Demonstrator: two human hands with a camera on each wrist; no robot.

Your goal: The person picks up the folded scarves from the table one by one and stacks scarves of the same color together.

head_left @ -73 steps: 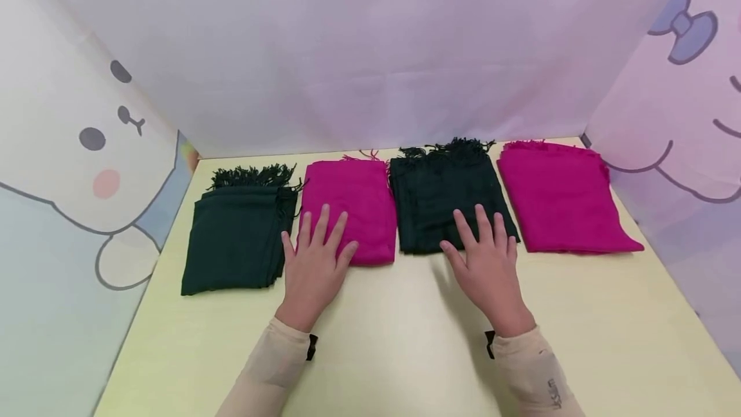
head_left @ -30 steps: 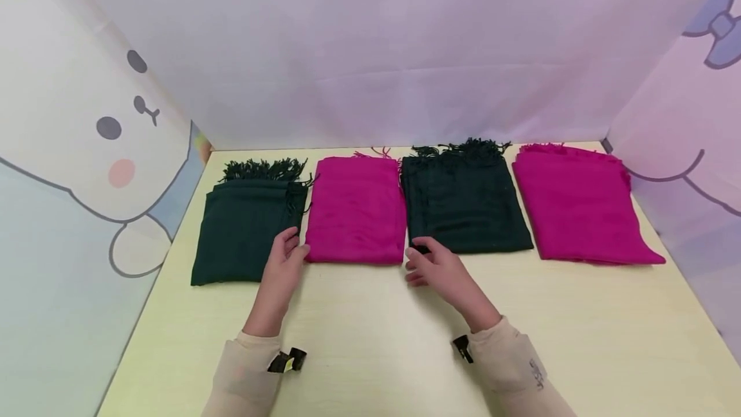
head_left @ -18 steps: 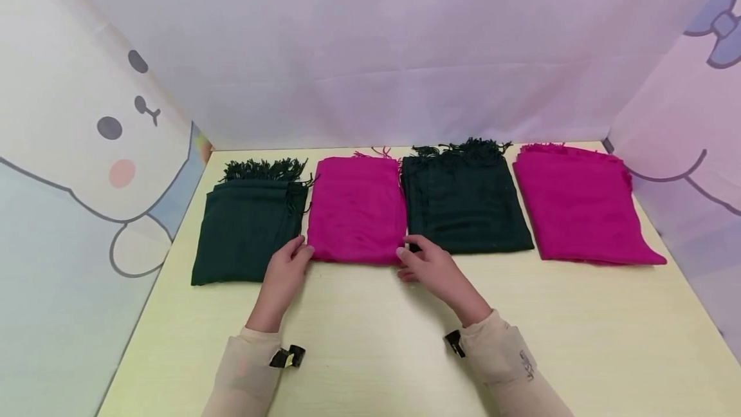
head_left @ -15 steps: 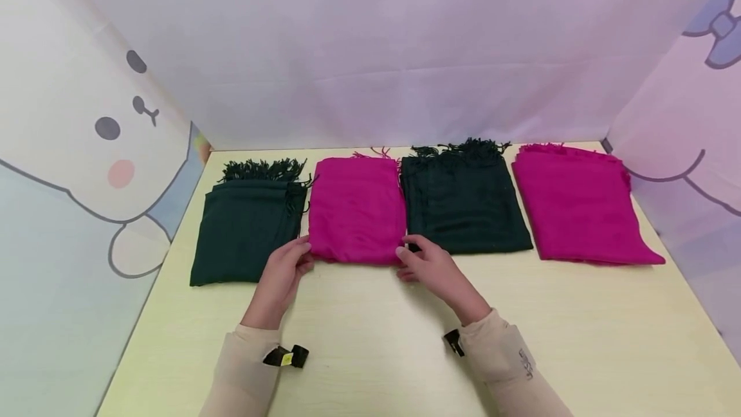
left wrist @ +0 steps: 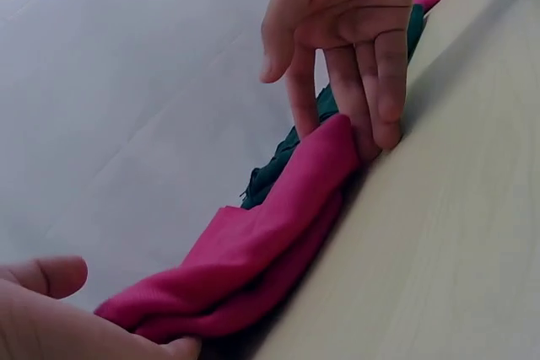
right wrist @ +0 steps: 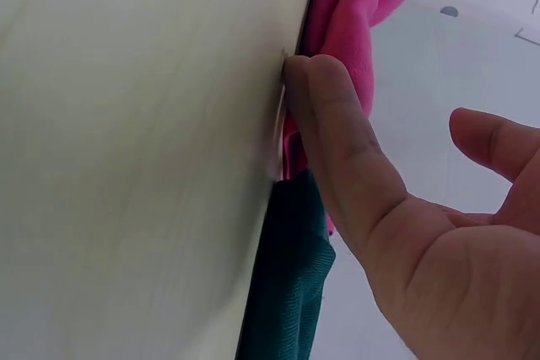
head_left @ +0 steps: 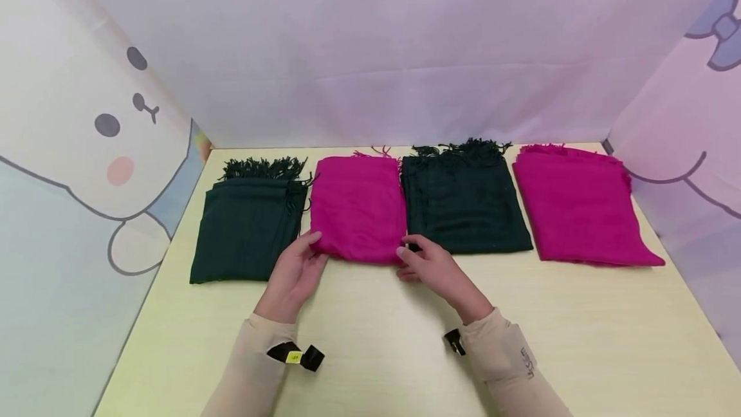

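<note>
Back wall (head_left: 370,50): pale lilac, behind the inner pink cloth (head_left: 359,204).
Table (head_left: 376,340): pale yellow, beneath the inner pink cloth.
Inner pink cloth: folded, lying between the left green cloth (head_left: 246,230) and right green cloth (head_left: 469,204).
Left hand (head_left: 296,275): grip spread, fingers under that cloth's near left corner, thumb apart above.
Right hand (head_left: 435,269): grip loosely spread, fingers at its near right corner, thumb apart.
Since half a second ago: left hand further under the cloth, corner now rounded; right hand unmoved.
Hidden: most left fingers, beneath the cloth.
</note>
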